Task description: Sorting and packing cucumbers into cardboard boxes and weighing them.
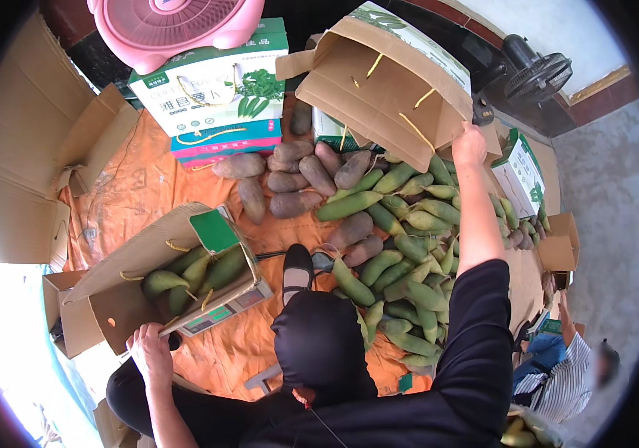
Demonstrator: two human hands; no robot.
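Observation:
My left hand (151, 352) is closed on the near rim of an open cardboard carton (148, 250) that stands tilted on the orange sheet. Several long green radishes (198, 276) lie inside it, and short yellow cord handles hang from its walls. With my right arm stretched far forward, my right hand (470, 145) grips the right edge of another open carton (364, 86). That carton is tipped so its brown inside faces me; no contents show in it, only yellow cords. Below it spreads a heap of green radishes (416, 276).
Purplish-brown roots (293, 203) lie left of the heap on the orange sheet (122, 194). A pink fan (178, 26) sits on stacked printed boxes (207, 93). A black fan (532, 71) stands far right. Another person (562, 381) in stripes is at lower right. A large carton (13, 142) stands left.

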